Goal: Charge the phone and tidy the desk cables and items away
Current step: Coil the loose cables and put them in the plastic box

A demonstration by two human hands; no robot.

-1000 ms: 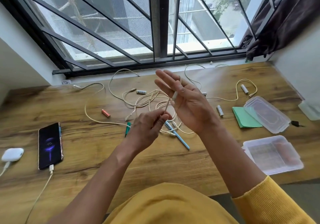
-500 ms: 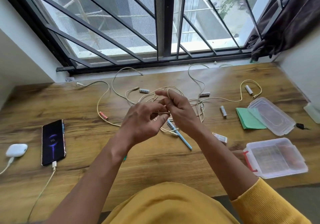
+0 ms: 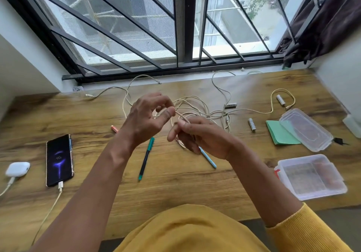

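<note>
Charging at near left: phone (image 3: 59, 160) lying plugged in, screen lit. Coiling cream cable (image 3: 195, 109) at centre, left hand (image 3: 145, 118) and right hand (image 3: 203, 136) each pinching a strand above the surface (image 3: 175, 183). Remaining farther off: loose cable loops, batteries (image 3: 252, 124), open box (image 3: 310, 176).

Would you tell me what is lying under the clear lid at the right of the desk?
A green notepad lies partly under the clear lid: its left part shows bare on the desk. Through the plastic, nothing else is discernible.
</note>
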